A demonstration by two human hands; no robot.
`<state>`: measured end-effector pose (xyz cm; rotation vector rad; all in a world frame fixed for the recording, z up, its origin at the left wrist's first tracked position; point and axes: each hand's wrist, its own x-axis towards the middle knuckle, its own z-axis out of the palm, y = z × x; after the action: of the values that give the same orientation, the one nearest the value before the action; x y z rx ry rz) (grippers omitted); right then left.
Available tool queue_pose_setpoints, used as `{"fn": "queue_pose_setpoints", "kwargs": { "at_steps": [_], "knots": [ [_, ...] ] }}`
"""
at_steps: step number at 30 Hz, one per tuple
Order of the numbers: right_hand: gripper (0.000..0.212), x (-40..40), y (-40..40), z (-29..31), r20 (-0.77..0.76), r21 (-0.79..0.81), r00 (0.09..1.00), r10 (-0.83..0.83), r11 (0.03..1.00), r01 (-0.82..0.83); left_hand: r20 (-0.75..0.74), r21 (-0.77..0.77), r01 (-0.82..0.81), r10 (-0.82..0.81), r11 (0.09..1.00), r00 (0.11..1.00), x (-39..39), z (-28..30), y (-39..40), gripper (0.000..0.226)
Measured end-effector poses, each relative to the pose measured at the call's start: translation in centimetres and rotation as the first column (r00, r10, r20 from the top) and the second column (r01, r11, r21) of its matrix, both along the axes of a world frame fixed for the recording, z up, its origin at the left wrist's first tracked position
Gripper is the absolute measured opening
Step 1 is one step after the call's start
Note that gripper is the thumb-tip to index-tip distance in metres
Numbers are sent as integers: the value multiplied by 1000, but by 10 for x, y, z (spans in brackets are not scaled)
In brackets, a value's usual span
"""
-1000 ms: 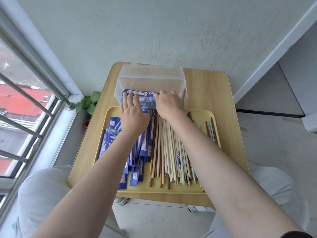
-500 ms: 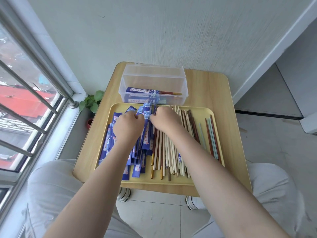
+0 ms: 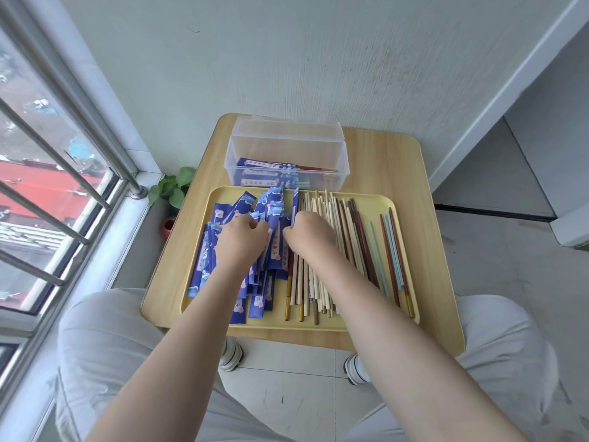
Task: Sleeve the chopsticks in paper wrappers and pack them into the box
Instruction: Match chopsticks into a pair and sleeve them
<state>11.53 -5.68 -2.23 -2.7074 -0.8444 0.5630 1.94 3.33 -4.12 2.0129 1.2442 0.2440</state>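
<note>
Head view: left hand (image 3: 243, 239) fingers curled into the wrappers (image 3: 236, 250) at tray (image 3: 318, 323) left, right hand (image 3: 309, 236) curled over chopsticks (image 3: 322, 218) mid-tray, pinch unclear; step judged picking a pair and sleeve; box (image 3: 287, 154) beyond the far edge.

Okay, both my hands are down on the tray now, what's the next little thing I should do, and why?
Probably lift one blue wrapper with the left hand and one bare chopstick pair with the right hand: both hands sit at those piles, and the clear box holds only a few sleeved pairs.
</note>
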Motion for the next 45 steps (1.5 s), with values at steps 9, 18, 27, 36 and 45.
{"fn": "queue_pose_setpoints", "kwargs": {
  "at_steps": [9,18,27,36,45],
  "knots": [
    [17,10,-52,27,-258,416,966,8,903,104,278,-180,-28,79,983,957,21,17,-25,21],
    [5,27,-112,25,-531,488,847,-16,812,321,-271,475,723,-699,501,662,40,39,-62,58],
    [37,43,-134,12,-780,513,626,-4,568,644,-200,259,689,-660,677,724,49,44,-79,31],
    [39,18,-127,14,-835,450,515,195,780,435,488,-873,350,571,341,660,43,34,-75,24],
    [13,19,-119,9,-706,506,694,-144,583,636,323,-316,-83,189,945,927,32,36,-73,48]
  ]
}}
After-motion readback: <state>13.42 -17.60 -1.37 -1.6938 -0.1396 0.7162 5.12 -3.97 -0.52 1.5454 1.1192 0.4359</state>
